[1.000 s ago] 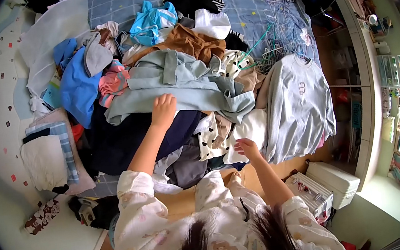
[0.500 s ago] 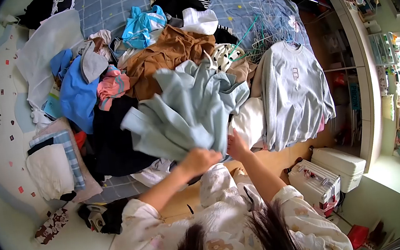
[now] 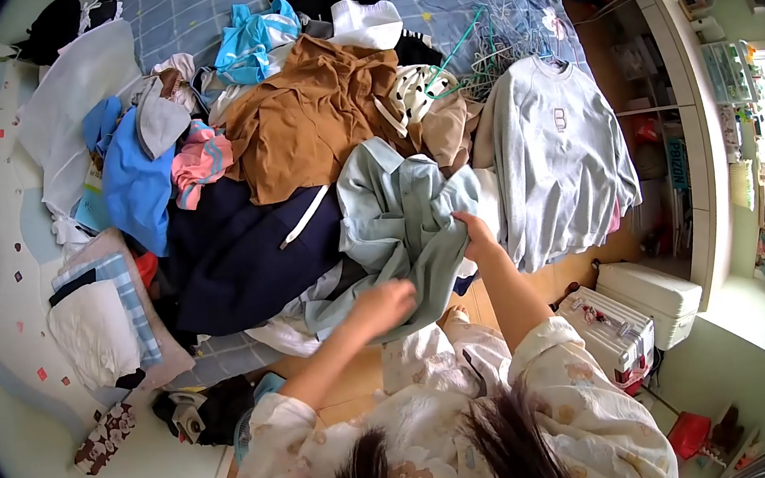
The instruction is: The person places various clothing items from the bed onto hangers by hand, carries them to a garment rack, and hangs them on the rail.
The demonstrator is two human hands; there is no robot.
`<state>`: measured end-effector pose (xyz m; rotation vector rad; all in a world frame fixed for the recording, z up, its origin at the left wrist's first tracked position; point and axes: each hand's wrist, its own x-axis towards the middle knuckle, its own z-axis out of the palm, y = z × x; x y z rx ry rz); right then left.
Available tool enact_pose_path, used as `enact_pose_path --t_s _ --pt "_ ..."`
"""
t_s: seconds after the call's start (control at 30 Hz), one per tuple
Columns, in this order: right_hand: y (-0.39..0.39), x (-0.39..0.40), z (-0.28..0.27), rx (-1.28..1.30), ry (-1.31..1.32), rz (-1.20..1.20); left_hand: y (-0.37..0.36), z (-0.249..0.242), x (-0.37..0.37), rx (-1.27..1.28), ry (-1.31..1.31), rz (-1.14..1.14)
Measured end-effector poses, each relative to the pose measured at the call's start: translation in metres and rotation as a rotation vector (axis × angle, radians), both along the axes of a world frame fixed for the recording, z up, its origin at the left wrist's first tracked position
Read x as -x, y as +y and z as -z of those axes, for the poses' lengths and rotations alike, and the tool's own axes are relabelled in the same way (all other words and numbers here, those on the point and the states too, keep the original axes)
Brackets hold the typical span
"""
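Observation:
A pale sage-green collared shirt [image 3: 402, 203] lies crumpled at the front edge of the clothes pile, its lower part hanging off the bed. My right hand [image 3: 476, 235] is closed on the shirt's right edge, fingers wrapped in the cloth. Over the shirt's lower left part is my left hand [image 3: 383, 308], smeared by motion, so its fingers cannot be made out. Left of the shirt spreads a dark navy garment [image 3: 246, 251] with a white drawstring. A brown garment [image 3: 310, 119] lies just beyond. To the right rests a grey sweatshirt [image 3: 556, 156], laid out flat.
Tangled wire hangers [image 3: 497, 43] sit at the far right of the bed [image 3: 183, 13]. Blue [image 3: 139, 188] and coral-striped clothes [image 3: 199, 161] are heaped at left, near folded white cloth [image 3: 96, 331]. Silver and white cases [image 3: 604, 331] stand on the floor at right.
The green shirt has dropped from a blurred, raised spread to lie lower and nearer me, uncovering the navy garment and brown garment. My right hand has moved right and up.

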<state>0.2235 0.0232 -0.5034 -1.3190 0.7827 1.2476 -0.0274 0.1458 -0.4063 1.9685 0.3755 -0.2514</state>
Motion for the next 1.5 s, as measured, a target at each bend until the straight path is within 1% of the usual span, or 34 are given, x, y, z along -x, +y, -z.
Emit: enact_pose_path --t_s 0.07,0.1,0.13,0.17,0.2,0.23,0.27,0.33,0.37,0.4,0.43,0.47,0.5,0.57,0.6,0.63,0.67,0.73,0.77,0.8,0.87,0.9,0.93,1.0,1.03,1.07,1.13,1.17,1.2,1.23,1.3,1.4,1.43,1.5 --pt "-0.001 0.002 -0.027 -0.050 -0.017 -0.001 0.034 0.017 -0.025 -0.101 -0.190 -0.295" --pt "-0.004 0.003 -0.041 -0.069 -0.017 0.002 0.053 0.028 -0.038 -0.156 -0.254 -0.396" --pt "-0.011 0.006 -0.049 -0.087 -0.017 0.007 0.074 0.032 -0.052 -0.316 -0.281 -0.441" --pt "-0.031 0.005 -0.044 -0.128 0.016 0.041 0.091 0.041 -0.066 -0.402 -0.301 -0.495" --pt "-0.049 0.006 -0.044 -0.195 -0.003 0.021 0.106 0.058 -0.078 -0.402 -0.297 -0.567" --pt "-0.067 0.007 -0.043 -0.287 0.017 0.061 0.117 0.076 -0.091 -0.474 -0.255 -0.612" --pt "-0.083 0.010 -0.042 -0.377 0.037 0.102 0.125 0.103 -0.102 -0.466 -0.192 -0.640" --pt "-0.101 0.017 -0.057 -0.438 -0.025 0.040 0.135 0.143 -0.127 -0.212 -0.063 -0.684" --pt "-0.110 0.021 -0.061 -0.472 -0.024 0.069 0.139 0.160 -0.135 -0.044 0.049 -0.587" --pt "-0.118 0.024 -0.063 -0.443 -0.042 0.083 0.144 0.175 -0.143 0.122 0.161 -0.483" --pt "-0.119 0.025 -0.071 -0.518 -0.043 0.114 0.143 0.182 -0.151 0.283 0.272 -0.375" --pt "-0.119 0.027 -0.079 -0.594 -0.044 0.146 0.134 0.188 -0.155 0.281 0.297 -0.349" --pt "-0.115 0.027 -0.088 -0.629 -0.136 0.083 0.121 0.189 -0.156 0.274 0.322 -0.324" --pt "-0.115 0.023 -0.097 -0.715 -0.072 0.146 0.120 0.117 -0.174 0.451 0.737 -0.039" --pt "-0.115 0.021 -0.101 -0.760 -0.040 0.176 0.098 0.202 -0.162 0.457 0.508 -0.127" --pt "-0.112 0.018 -0.108 -0.870 -0.086 0.067 0.091 0.157 -0.161 0.523 0.582 -0.110" --pt "-0.108 0.017 -0.116 -0.845 -0.047 0.122 0.087 0.106 -0.161 0.586 0.656 -0.094" --pt "-0.091 0.015 -0.136 -0.797 0.032 0.223 0.089 0.098 -0.160 0.802 0.732 0.022" --pt "-0.096 0.012 -0.127 -0.681 0.026 0.179 0.089 0.090 -0.157 0.803 0.641 -0.017" --pt "-0.090 0.012 -0.133 -0.588 0.012 0.096 0.089 0.080 -0.154 0.803 0.550 -0.057" --pt "-0.081 0.013 -0.132 -0.174 0.083 -0.071 0.092 0.081 -0.148 1.042 0.373 -0.277" --pt "-0.074 0.016 -0.128 -0.125 0.137 -0.172 0.096 0.069 -0.149 1.167 0.257 -0.292" --pt "-0.069 0.020 -0.130 -0.110 0.140 -0.334 0.102 0.069 -0.147 1.235 0.215 -0.303" --pt "-0.057 0.031 -0.127 -0.194 0.098 -0.652 0.113 0.045 -0.139 1.258 0.072 -0.275" --pt "-0.052 0.031 -0.128 -0.367 0.195 -0.723 0.117 0.024 -0.136 1.227 0.058 -0.283" --pt "-0.054 0.034 -0.113 -0.324 0.177 -0.731 0.120 0.013 -0.130 1.203 -0.052 -0.226" --pt "-0.023 0.032 -0.145 -0.475 0.011 -0.903 0.127 -0.006 -0.115 1.269 -0.145 -0.183" --pt "-0.021 0.031 -0.125 -0.632 -0.049 -0.898 0.127 -0.016 -0.107 1.279 -0.188 -0.166" --pt "-0.012 0.033 -0.112 -0.711 -0.111 -0.837 0.128 -0.027 -0.097 1.287 -0.231 -0.150" --pt "-0.001 0.036 -0.116 -0.676 -0.199 -0.827 0.128 -0.037 -0.088 1.289 -0.278 -0.135" --pt "0.022 0.043 -0.134 -0.603 -0.374 -0.810 0.123 -0.056 -0.069 1.240 -0.307 -0.189" --pt "0.034 0.054 -0.108 -0.682 -0.603 -0.734 0.112 -0.094 -0.038 1.189 -0.408 -0.244" --pt "0.038 0.059 -0.112 -0.794 -0.739 -0.735 0.107 -0.105 -0.027 1.150 -0.436 -0.286" --pt "0.037 0.069 -0.133 -0.834 -0.716 -0.730 0.096 -0.125 -0.009 1.049 -0.522 -0.317"
